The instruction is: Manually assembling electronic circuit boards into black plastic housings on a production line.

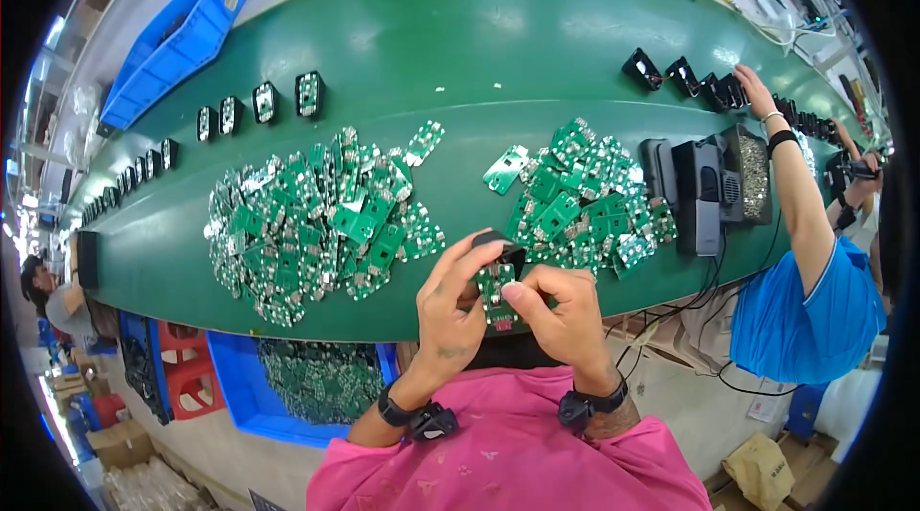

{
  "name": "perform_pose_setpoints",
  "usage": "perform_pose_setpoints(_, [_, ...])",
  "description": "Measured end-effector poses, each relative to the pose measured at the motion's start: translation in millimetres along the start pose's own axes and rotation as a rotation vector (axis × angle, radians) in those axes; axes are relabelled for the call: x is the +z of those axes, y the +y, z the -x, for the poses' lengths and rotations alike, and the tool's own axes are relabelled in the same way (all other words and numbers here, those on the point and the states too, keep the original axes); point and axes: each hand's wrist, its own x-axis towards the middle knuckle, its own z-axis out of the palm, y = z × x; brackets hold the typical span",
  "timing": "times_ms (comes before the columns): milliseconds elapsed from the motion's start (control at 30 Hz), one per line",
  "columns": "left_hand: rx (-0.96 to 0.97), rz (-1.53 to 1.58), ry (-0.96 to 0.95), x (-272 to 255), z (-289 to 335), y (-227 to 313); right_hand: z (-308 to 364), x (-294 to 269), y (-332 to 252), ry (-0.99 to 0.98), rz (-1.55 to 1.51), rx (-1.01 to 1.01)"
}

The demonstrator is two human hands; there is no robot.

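Close to my body, at the table's front edge, both hands meet over one piece. My left hand (450, 305) is closed around a small black plastic housing (515, 255). A green circuit board (494, 287) with silver parts lies at the housing's open side; whether it is fully inside I cannot tell. My right hand (563, 314) is closed, its thumb pressed on the board's face and the other fingers curled. Beyond the hands lie a large heap of green circuit boards (297, 214) on the left and a smaller heap of boards (575, 204) on the right.
Filled black housings (309, 94) stand in a row at the left; open black housings (642, 70) stand far right, where another person's hand (755, 89) reaches. Dark devices (700, 195) and a tray of small metal parts (755, 175) flank the right heap. A blue bin (230, 396) sits below the table.
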Motion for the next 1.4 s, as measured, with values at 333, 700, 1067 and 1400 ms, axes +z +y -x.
perform_pose_setpoints(333, [-0.061,-0.115,0.046,2.3,2.2,1.5,4.8,10.2,15.9,0.067,-0.017,0.102])
perform_pose_setpoints(700, [-0.284,0.225,-0.105,-7.4,-5.8,10.4,-1.4,13.5,18.9,0.129,0.253,-0.049])
perform_pose_setpoints(1067, [-0.368,0.237,-0.047,0.6,-5.8,1.3,-0.7,18.5,22.6,0.044,-0.045,0.101])
perform_pose_setpoints(1400, [-0.466,0.298,-0.075,-2.7,-10.3,6.8,-2.1,23.8,20.5,0.072,0.018,0.041])
